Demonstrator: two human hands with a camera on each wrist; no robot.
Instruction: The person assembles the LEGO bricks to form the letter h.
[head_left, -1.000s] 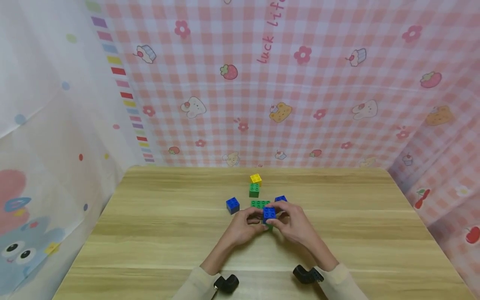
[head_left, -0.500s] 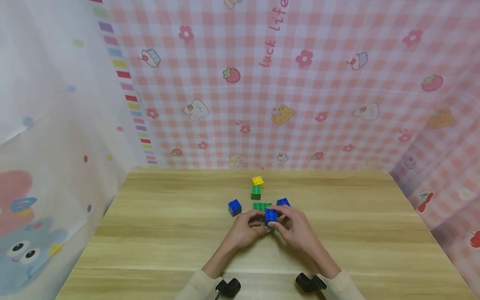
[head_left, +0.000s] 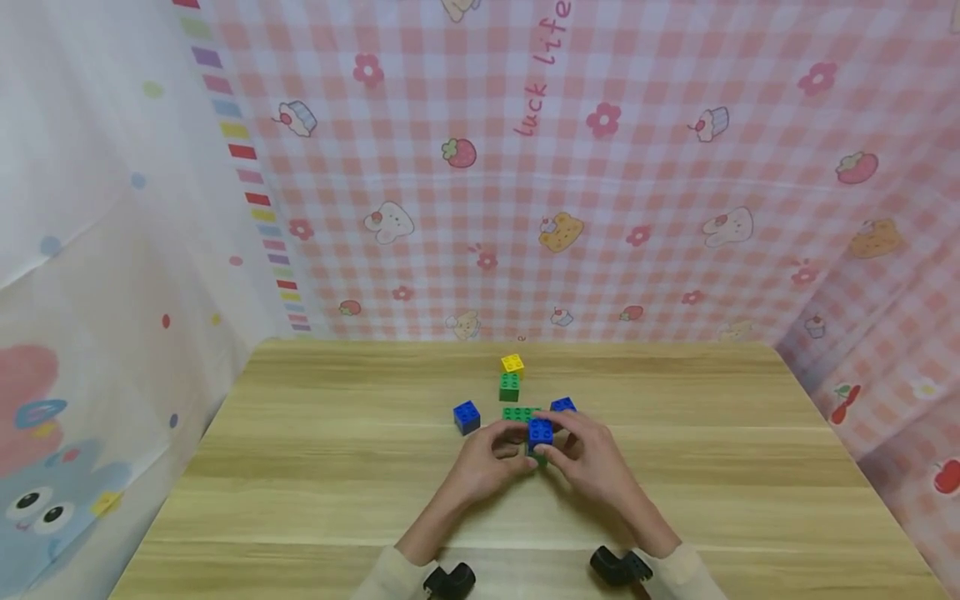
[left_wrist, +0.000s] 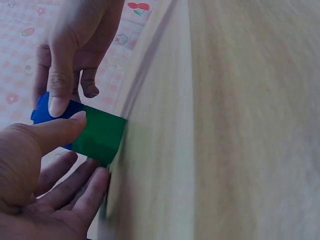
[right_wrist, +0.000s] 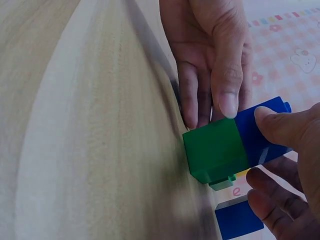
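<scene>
A square blue brick (head_left: 540, 430) sits on a green brick (head_left: 537, 455) near the middle of the table, the studs of the blue one facing up. My right hand (head_left: 592, 450) pinches the blue brick between thumb and fingers, as the right wrist view also shows. From the other side, my left hand (head_left: 487, 462) holds the green brick (left_wrist: 100, 132), its thumb tip near the seam between the two colours. The left fingertips are partly hidden behind the bricks in the head view. In the right wrist view the green brick (right_wrist: 215, 150) appears to touch the tabletop.
Just beyond the hands lies a longer green brick (head_left: 521, 413), partly covered. Blue bricks stand to its left (head_left: 467, 417) and right, the right blue brick (head_left: 563, 405) close behind the right hand. Farther back are a small green brick (head_left: 509, 387) and a yellow brick (head_left: 512, 363).
Both hands keep nearly the same hold on the blue and green bricks. The head view has shifted slightly; the loose bricks have stayed put.
</scene>
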